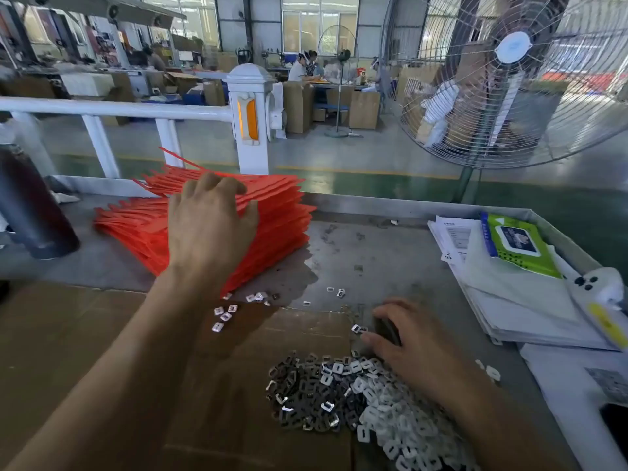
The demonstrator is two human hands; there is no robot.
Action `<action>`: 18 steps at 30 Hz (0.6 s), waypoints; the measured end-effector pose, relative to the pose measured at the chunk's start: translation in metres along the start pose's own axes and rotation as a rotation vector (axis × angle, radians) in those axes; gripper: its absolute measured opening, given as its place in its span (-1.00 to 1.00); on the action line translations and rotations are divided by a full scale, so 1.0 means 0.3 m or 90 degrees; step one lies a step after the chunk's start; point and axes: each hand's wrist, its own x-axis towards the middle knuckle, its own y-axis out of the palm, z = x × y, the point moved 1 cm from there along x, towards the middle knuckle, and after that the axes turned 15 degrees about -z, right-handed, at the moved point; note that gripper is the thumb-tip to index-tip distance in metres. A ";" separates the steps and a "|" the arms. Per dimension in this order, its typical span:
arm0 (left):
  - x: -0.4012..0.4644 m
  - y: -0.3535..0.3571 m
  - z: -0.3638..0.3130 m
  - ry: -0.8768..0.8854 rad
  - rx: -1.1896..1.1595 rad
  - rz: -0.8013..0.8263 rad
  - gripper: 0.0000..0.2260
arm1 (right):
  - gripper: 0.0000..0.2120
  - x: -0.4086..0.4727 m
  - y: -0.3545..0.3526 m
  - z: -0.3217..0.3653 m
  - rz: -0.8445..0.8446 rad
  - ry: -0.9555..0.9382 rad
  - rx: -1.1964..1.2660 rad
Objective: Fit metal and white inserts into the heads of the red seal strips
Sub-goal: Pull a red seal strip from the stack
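A thick stack of red seal strips (282,212) lies on the metal table, left of centre. My left hand (210,222) rests on top of the stack with fingers spread and fairly straight. A heap of metal inserts (306,392) and white inserts (394,423) sits on a cardboard sheet near the front. My right hand (407,341) lies at the heap's far right edge, fingers curled down onto the table; whether it pinches an insert is hidden. A few loose inserts (224,316) are scattered between stack and heap.
A dark bottle (30,212) stands at the left. Papers and white bags (509,300) with a green wipes pack (516,243) fill the right side. A white railing (136,112) runs behind the table, and a large fan (509,79) stands at the right rear.
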 end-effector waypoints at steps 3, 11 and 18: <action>0.042 0.040 0.040 -0.069 0.149 0.115 -0.53 | -0.69 0.003 -0.003 0.007 0.000 -0.015 -0.016; 0.131 0.103 0.143 -0.178 0.190 0.237 -0.66 | -0.71 0.000 -0.014 0.021 0.018 -0.009 -0.016; 0.191 0.145 0.200 -0.252 0.069 0.339 -0.54 | -0.68 -0.003 -0.005 0.010 0.002 -0.001 0.007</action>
